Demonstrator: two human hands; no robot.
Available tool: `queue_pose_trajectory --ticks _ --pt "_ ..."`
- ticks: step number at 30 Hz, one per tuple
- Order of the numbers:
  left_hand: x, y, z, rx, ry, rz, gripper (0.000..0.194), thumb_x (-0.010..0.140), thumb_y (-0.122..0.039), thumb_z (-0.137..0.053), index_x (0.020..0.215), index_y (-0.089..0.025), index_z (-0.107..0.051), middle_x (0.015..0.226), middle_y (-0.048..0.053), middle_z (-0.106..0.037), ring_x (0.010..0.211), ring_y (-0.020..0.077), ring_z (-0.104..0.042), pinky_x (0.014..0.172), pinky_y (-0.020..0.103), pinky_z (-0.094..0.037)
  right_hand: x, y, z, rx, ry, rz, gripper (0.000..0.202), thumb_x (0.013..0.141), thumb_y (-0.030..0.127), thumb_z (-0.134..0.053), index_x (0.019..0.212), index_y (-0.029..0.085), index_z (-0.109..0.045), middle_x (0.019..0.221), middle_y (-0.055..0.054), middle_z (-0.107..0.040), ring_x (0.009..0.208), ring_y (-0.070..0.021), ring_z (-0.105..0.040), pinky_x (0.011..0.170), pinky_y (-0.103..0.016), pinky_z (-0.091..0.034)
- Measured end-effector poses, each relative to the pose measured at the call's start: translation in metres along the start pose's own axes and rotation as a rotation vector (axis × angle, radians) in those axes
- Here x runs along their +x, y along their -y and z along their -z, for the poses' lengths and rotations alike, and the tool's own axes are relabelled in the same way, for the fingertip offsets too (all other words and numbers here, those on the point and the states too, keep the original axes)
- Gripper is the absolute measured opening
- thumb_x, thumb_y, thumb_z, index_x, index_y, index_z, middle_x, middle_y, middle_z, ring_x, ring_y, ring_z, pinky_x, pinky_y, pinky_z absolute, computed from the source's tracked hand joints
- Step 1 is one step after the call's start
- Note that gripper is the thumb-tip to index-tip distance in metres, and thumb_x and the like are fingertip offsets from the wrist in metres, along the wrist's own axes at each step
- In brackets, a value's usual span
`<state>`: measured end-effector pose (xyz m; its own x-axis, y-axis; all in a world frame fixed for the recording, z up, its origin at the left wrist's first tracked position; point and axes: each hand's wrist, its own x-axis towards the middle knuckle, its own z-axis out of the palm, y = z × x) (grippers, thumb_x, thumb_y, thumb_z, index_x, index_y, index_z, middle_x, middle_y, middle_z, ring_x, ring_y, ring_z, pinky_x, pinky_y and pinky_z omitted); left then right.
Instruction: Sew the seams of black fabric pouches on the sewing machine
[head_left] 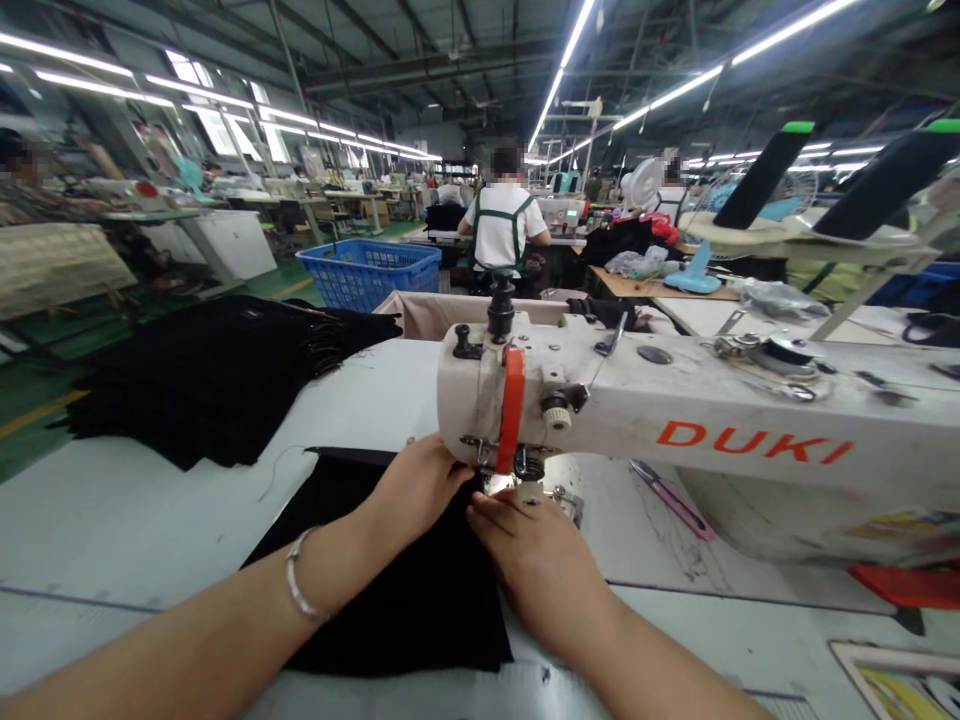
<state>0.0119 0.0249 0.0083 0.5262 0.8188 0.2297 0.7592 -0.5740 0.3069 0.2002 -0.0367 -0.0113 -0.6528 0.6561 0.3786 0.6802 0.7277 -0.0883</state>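
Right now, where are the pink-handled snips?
In the head view, right of centre, the pink-handled snips lie on the white table, below the machine's DUKI lettering, to the right of the right hand.

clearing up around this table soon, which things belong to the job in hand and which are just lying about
Job in hand:
- black cloth, left hand on it, right hand at its edge
- sewing machine
- pile of black cloth, probably

Lying about, it seems:
- pink-handled snips
- blue basket

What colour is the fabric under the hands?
The fabric is black; best seen in the head view.
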Motion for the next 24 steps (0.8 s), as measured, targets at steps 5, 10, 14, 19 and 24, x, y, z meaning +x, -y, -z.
queue_pose_trajectory --ticks 5,10,14,19,24 --pt "-0.041 -0.007 -0.007 0.159 0.087 -0.181 0.034 0.093 -0.004 -0.052 0.123 -0.011 -0.065 0.134 0.012 -0.065 0.130 0.0251 -0.055 0.115 0.041 -0.040 -0.003 0.005 0.001 -0.002 0.017 0.011 0.031 0.093 0.012 -0.058 0.124 0.009 -0.065 0.122 -0.012 -0.070 0.115 -0.0257 -0.062 0.097 -0.040 -0.051" --pt "-0.037 0.004 -0.012 0.236 0.122 -0.298 0.035 0.092 -0.006 -0.054 0.125 -0.007 -0.064 0.134 0.015 -0.065 0.132 0.0245 -0.054 0.118 0.038 -0.036 -0.003 0.007 0.002 -0.020 0.016 -0.022 0.036 0.090 0.009 -0.058 0.126 0.009 -0.063 0.124 -0.012 -0.069 0.113 -0.0271 -0.063 0.093 -0.042 -0.053" --pt "-0.038 0.003 -0.007 0.253 0.115 -0.343 0.036 0.094 -0.006 -0.049 0.127 -0.010 -0.062 0.134 0.011 -0.066 0.131 0.0202 -0.055 0.117 0.034 -0.038 -0.006 0.008 0.004 -0.031 0.004 0.029 0.037 0.088 0.010 -0.060 0.124 0.006 -0.063 0.123 -0.013 -0.069 0.112 -0.0278 -0.063 0.092 -0.041 -0.054" --pt "-0.044 0.001 -0.003 0.213 0.096 -0.361 0.038 0.092 -0.005 -0.049 0.127 -0.012 -0.062 0.132 0.010 -0.067 0.128 0.0197 -0.057 0.115 0.033 -0.041 -0.007 0.011 0.005 -0.033 -0.008 0.049 0.035 0.089 0.011 -0.060 0.123 0.006 -0.064 0.120 -0.014 -0.070 0.110 -0.0266 -0.064 0.093 -0.040 -0.054" --pt "-0.040 0.001 0.001 0.100 0.085 -0.334 0.034 0.094 -0.006 -0.050 0.125 -0.010 -0.063 0.128 0.011 -0.068 0.124 0.0197 -0.059 0.113 0.031 -0.042 -0.007 0.013 0.004 -0.015 -0.044 0.033 0.033 0.089 0.009 -0.060 0.122 0.006 -0.064 0.117 -0.013 -0.071 0.108 -0.0246 -0.065 0.089 -0.037 -0.056"
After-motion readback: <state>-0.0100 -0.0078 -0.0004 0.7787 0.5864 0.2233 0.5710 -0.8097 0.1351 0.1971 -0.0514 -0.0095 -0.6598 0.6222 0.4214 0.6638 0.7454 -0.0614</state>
